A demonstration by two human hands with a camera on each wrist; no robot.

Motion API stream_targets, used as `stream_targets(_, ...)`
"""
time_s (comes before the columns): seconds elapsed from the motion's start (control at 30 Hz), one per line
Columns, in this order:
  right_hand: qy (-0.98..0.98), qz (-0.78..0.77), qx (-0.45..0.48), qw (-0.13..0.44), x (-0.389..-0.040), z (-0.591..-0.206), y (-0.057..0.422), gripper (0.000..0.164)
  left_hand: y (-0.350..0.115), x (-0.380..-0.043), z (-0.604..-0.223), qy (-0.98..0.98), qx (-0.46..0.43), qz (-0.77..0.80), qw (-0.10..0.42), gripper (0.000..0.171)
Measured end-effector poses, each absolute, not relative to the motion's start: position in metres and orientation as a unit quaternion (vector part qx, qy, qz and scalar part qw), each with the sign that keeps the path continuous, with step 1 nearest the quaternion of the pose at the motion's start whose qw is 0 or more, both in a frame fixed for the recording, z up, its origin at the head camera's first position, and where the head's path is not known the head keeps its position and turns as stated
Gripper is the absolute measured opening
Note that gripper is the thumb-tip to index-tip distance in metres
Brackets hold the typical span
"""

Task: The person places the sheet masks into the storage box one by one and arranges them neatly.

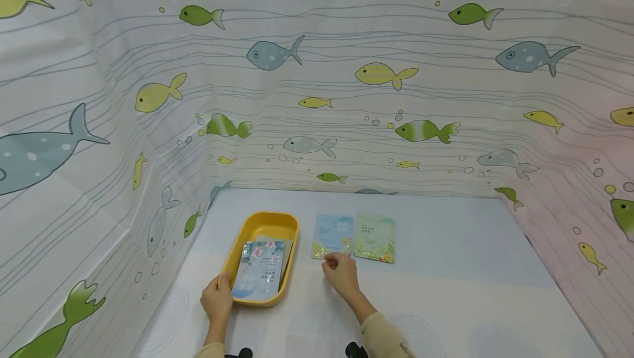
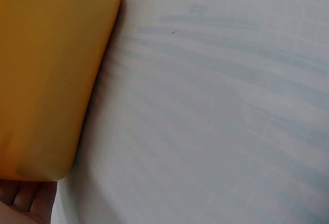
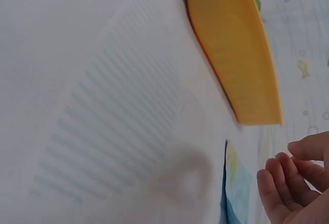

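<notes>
A yellow plastic tray (image 1: 255, 304) stands at the left of the table. My left hand (image 1: 217, 300) grips its near left corner, thumb at the rim; in the left wrist view the fingers (image 2: 25, 196) lie against the tray's end. Inside the tray, a floral sheet-mask packet (image 1: 260, 270) overlaps another, mostly hidden packet. Right of the tray lie a blue packet (image 1: 333, 232) and a green packet (image 1: 375, 238), side by side. My right hand (image 1: 343, 275) is at the blue packet's near edge, fingers loosely bent; in the right wrist view nothing shows between thumb and fingers.
Fish-patterned sheeting (image 1: 317, 127) rises behind the table and along both sides. The pale table top (image 1: 460, 292) extends to the right of the packets.
</notes>
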State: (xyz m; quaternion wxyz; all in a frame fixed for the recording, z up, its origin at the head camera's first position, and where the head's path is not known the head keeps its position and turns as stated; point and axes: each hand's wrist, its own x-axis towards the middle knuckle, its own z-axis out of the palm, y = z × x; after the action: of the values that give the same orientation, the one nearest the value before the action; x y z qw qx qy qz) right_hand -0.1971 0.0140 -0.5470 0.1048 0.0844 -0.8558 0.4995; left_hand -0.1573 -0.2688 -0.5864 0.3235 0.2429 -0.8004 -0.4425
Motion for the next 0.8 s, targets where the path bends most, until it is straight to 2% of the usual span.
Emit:
stream_targets(0.37, -0.874, 0.472, 0.021, 0.117, -0.208, -0.553, 0.057, 0.014, -0.269, -0.158, -0.584, -0.816, 0.255, -0.428, 0.293, 0.028)
stream_targets(0.8, -0.889, 0.435, -0.077, 0.122, -0.223, -0.563, 0.103, 0.027, -0.270, -0.159, -0.585, -0.815, 0.251, -0.427, 0.301, 0.027)
